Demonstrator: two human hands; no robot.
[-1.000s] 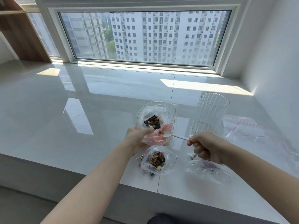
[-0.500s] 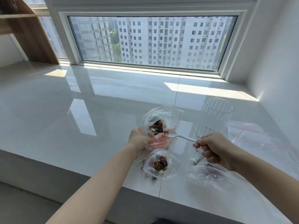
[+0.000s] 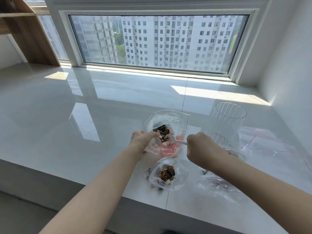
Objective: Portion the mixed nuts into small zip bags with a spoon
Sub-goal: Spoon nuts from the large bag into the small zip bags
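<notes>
A large clear bag (image 3: 179, 122) with a pink bottom stands upright on the white counter and holds mixed nuts (image 3: 163, 131). My left hand (image 3: 142, 141) grips the bag's near left edge. My right hand (image 3: 200, 146) holds a white plastic spoon (image 3: 172, 139) by its handle, the bowl inside the bag's mouth among the nuts. In front lies a small zip bag (image 3: 168, 173) with a portion of nuts in it. Another small zip bag (image 3: 217, 183) with a red seal lies partly under my right forearm.
A ribbed clear glass (image 3: 226, 122) stands right of the big bag. Several flat zip bags (image 3: 263, 144) lie at the far right by the wall. The counter's front edge (image 3: 118, 200) runs just below the small bags. A wooden shelf (image 3: 28, 34) stands at back left.
The spoon's bowl has gone deeper into the big bag, among the nuts. The camera has come closer and tilted; my left hand keeps its hold on the bag's edge.
</notes>
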